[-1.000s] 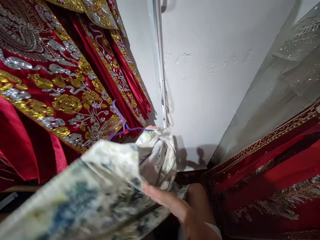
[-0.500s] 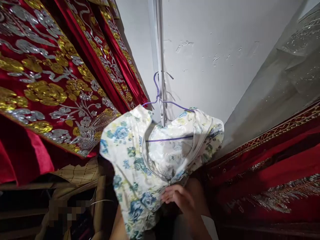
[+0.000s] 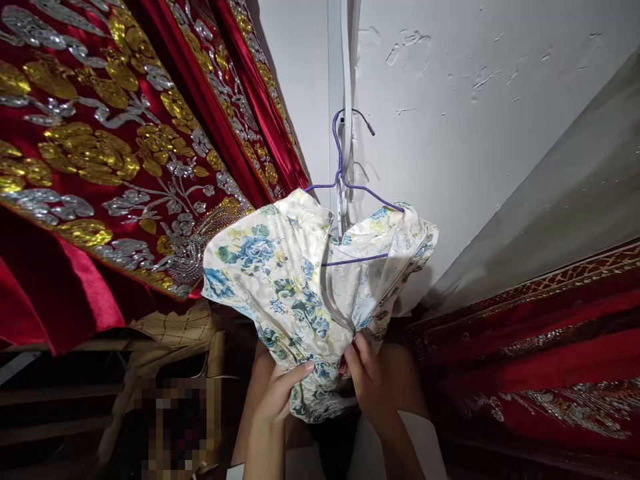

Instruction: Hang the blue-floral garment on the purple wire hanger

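A white blouse with blue, green and yellow flowers (image 3: 295, 293) hangs in front of me on a purple wire hanger (image 3: 341, 175). Its neckline gapes open in a V, and the hanger's lower bar shows across it. My left hand (image 3: 283, 393) grips the blouse's lower left side, thumb on the front and fingers behind the cloth. At the bottom of the V, my right hand (image 3: 364, 363) pinches the front edge of the blouse. Its fingertips are partly hidden in the fabric.
Red cloth with gold and silver sequin embroidery (image 3: 90, 153) hangs at the left. More red embroidered cloth (image 3: 560, 360) is at the right, below a greyish sheer sheet (image 3: 540, 200). A bamboo frame (image 3: 215, 360) stands lower left. Behind the hanger is a white wall (image 3: 440, 153) with a vertical strip.
My left hand has come into view and taken hold of the blouse's side. My right hand has gone from loosely extended fingers to a pinch at the neckline's bottom. The V has narrowed.
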{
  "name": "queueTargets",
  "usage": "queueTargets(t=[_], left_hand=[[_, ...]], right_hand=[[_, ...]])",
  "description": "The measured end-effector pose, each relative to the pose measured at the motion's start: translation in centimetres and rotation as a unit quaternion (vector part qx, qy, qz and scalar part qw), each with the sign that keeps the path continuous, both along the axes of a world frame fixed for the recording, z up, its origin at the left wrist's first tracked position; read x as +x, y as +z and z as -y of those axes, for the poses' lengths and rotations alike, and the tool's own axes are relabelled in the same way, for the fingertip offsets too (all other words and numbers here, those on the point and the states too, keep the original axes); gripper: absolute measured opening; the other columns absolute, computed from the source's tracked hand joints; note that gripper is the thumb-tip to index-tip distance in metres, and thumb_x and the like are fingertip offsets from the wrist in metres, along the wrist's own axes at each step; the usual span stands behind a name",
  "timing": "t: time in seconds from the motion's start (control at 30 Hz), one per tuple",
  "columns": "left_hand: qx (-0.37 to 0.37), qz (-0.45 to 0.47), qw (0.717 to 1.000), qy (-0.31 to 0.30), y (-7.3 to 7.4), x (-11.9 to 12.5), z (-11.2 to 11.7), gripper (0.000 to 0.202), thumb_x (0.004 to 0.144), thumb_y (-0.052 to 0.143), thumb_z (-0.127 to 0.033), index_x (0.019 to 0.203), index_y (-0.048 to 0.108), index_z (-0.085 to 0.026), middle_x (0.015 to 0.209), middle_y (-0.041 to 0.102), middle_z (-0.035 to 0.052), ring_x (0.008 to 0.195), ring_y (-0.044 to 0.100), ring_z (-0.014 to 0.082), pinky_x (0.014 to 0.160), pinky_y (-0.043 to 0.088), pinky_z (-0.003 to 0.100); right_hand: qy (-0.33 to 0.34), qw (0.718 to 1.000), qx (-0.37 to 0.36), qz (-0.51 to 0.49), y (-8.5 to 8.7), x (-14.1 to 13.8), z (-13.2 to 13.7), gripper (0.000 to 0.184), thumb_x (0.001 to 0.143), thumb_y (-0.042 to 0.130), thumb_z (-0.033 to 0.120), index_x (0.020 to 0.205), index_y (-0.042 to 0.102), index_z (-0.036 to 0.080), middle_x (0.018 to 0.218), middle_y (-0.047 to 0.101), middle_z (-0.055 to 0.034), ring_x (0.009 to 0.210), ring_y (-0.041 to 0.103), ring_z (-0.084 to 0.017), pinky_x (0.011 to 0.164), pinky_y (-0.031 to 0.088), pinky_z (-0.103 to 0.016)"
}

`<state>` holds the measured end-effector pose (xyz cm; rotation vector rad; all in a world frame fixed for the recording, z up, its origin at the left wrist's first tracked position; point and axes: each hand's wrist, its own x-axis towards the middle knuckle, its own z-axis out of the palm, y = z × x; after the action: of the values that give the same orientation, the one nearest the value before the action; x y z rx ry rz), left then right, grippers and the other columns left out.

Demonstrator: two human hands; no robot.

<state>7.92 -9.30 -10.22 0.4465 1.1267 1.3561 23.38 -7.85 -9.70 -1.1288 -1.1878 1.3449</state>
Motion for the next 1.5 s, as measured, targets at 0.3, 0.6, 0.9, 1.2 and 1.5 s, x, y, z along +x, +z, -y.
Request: queueTargets(t=[0.3, 0.6, 0.9, 1.2, 1.5], left_hand=[[0.087, -0.172, 0.955, 0.224, -4.9, -0.4, -3.6, 0.045, 0.07, 0.08, -0.029, 0.11, 0.065, -0.019, 0.104, 0.071, 0.0066, 0.098, 0.068, 0.0221, 0.085, 0.054, 0.03], [0.28, -0.362, 0.888, 0.031, -4.6, 6.4, -2.6, 0.031, 0.086, 0.066, -0.021, 0.117, 0.063, -0.021, 0.107, 0.067, 0.0063, 0.096, 0.065, 0.0195, 0.086, 0.053, 0.03], [0.299, -0.414, 0.859, 0.029, -5.4, 7.9, -3.1, 0.011, 0.094, 0.058, -0.019, 0.084, 0.062, -0.019, 0.077, 0.059, 0.0001, 0.073, 0.058, 0.0143, 0.069, 0.046, 0.024], [0.302, -0.461, 0.831, -0.069, -6.5, 9.4, -5.0, 0.017, 0.091, 0.049, -0.016, 0.076, 0.055, -0.019, 0.076, 0.057, 0.0019, 0.071, 0.057, 0.0158, 0.065, 0.045, 0.025], [0.469, -0.45, 0.755, 0.077, 9.5, 3.7, -11.2, 0.036, 0.102, 0.053, -0.025, 0.138, 0.055, -0.019, 0.102, 0.067, 0.0064, 0.089, 0.064, 0.0163, 0.084, 0.052, 0.031]], right_hand=[[-0.099, 0.991, -0.038, -0.077, -1.0, 2.1, -0.9, 0.035, 0.087, 0.063, 0.046, 0.063, 0.055, 0.021, 0.054, 0.047, 0.0031, 0.053, 0.04, -0.013, 0.053, 0.034, -0.027], [0.046, 0.996, -0.073, -0.032, 0.1, 1.5, -1.6, 0.031, 0.083, 0.059, 0.041, 0.06, 0.056, 0.02, 0.054, 0.051, 0.0023, 0.052, 0.041, -0.011, 0.054, 0.032, -0.026], [0.005, 0.999, -0.011, 0.046, 6.4, 3.1, -6.2, 0.022, 0.075, 0.054, 0.032, 0.064, 0.067, 0.018, 0.047, 0.054, 0.0032, 0.046, 0.042, -0.011, 0.05, 0.031, -0.025], [-0.026, 0.988, 0.153, 0.018, 16.9, 2.1, -13.1, 0.019, 0.085, 0.055, 0.026, 0.074, 0.067, 0.015, 0.05, 0.058, 0.0021, 0.041, 0.035, -0.008, 0.044, 0.024, -0.024], [-0.035, 0.98, 0.179, 0.074, 15.8, 2.2, -10.6, 0.022, 0.086, 0.051, 0.026, 0.069, 0.062, 0.02, 0.05, 0.052, 0.004, 0.046, 0.042, -0.01, 0.05, 0.031, -0.024]])
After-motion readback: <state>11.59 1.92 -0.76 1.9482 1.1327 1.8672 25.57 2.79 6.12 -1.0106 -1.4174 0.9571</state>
